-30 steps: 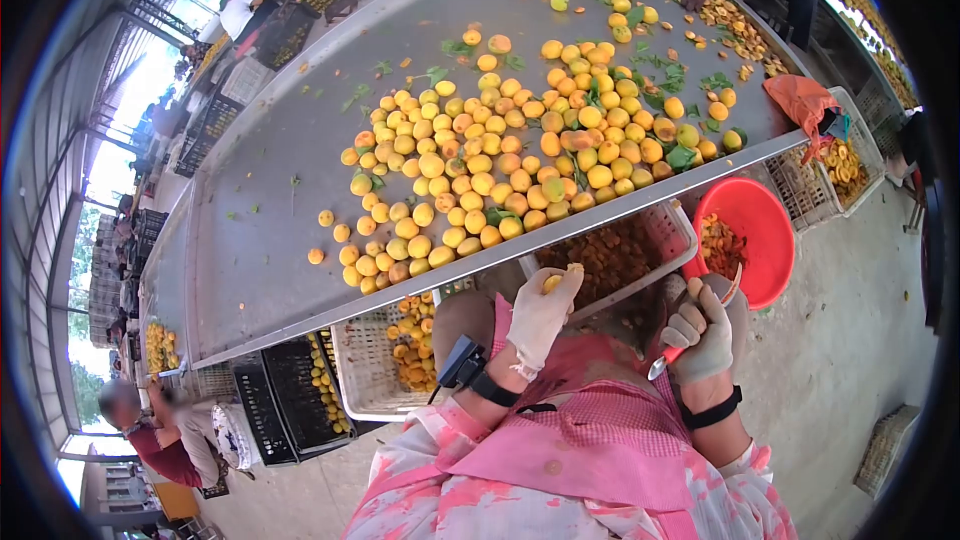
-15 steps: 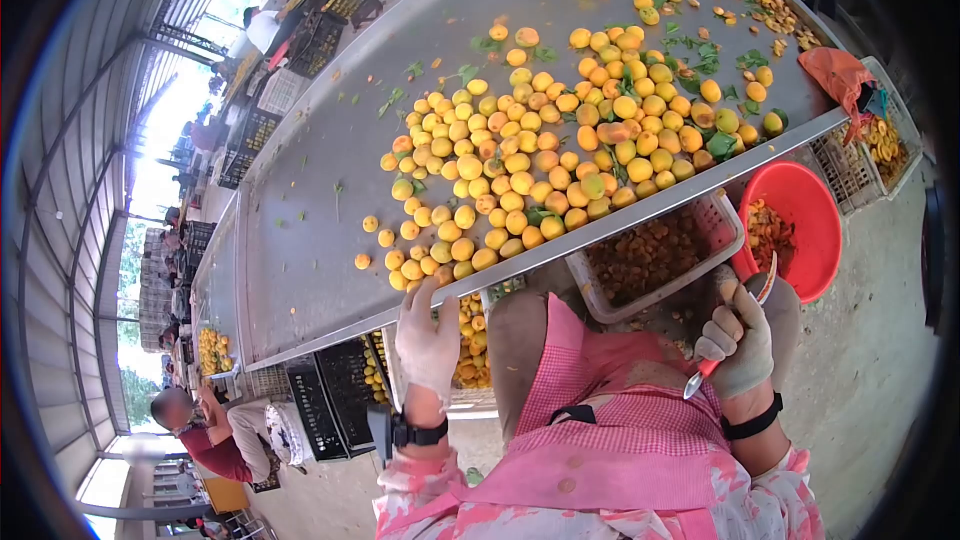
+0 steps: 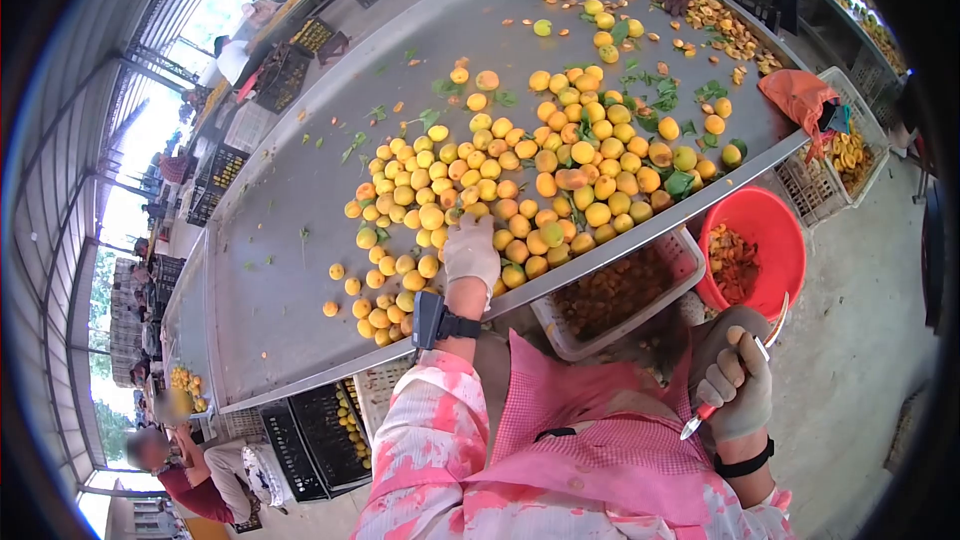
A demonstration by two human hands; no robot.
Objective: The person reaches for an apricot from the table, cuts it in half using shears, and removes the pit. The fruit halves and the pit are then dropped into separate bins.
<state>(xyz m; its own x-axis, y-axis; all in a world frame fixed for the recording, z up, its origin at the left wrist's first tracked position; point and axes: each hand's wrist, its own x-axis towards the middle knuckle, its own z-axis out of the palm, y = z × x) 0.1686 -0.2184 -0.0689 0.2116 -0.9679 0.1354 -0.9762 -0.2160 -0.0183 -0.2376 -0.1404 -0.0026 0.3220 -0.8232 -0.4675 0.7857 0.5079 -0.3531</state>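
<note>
My gloved left hand (image 3: 472,252) reaches over the table's near edge into a spread of yellow-orange apricots (image 3: 505,165). Its fingers point away from me and touch the fruit; their tips are partly hidden, and no apricot is lifted. At my right knee, my gloved right hand (image 3: 738,385) is closed around a curved knife (image 3: 707,409). The knife has a red handle and a small silver end pointing down-left, and its curved blade rises above my fist. Green leaves lie among the apricots on the metal table (image 3: 290,290).
Under the table edge is a white crate (image 3: 570,340) of brownish pieces. Beside it stands a red bucket (image 3: 800,255) with orange pieces. An orange bag (image 3: 797,100) hangs at the right corner by another crate (image 3: 805,185). A seated person (image 3: 195,475) is at lower left, near black crates (image 3: 295,445).
My left hand has moved from the table's near edge forward into the apricots. The right hand still grips the knife, slightly lower. My view has shifted, so the table appears further left.
</note>
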